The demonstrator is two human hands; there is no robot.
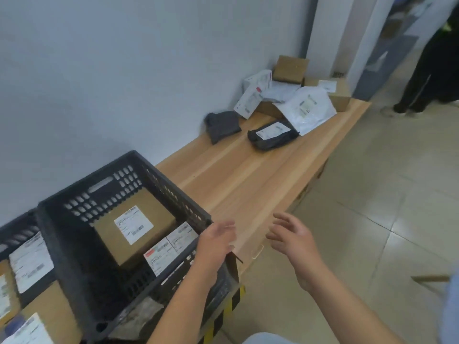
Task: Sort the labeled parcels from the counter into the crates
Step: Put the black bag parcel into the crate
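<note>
Left hand (pixel 218 240): lower centre of the frame, over the right rim of the dark crate (pixel 72 244); fingers straight and loosely together, holding nothing; whether it touches the rim cannot be told
Right hand (pixel 290 235): just right of the left hand, over the counter's near edge; fingers spread and relaxed, holding nothing
Dark crate: lower left, on the near end of the wooden counter (pixel 248 184); it holds 1 labeled cardboard box (pixel 134 224) and flat labeled parcels (pixel 171 245) against its right wall
Second crate (pixel 15 229): far left edge, just beside the first; labeled parcels (pixel 29 261) lie inside
Unsorted parcels: upper right of the frame, at the counter's far end, well apart from both hands; a black mailer (pixel 273 135) with a white label lies nearest, a grey bundle (pixel 222 125) to its left by the wall, a white mailer (pixel 308 108) behind it, and brown boxes (pixel 290 69) at the back
Bystander (pixel 427 70): top right corner, in dark clothing, standing on the tiled floor (pixel 385 194)
</note>
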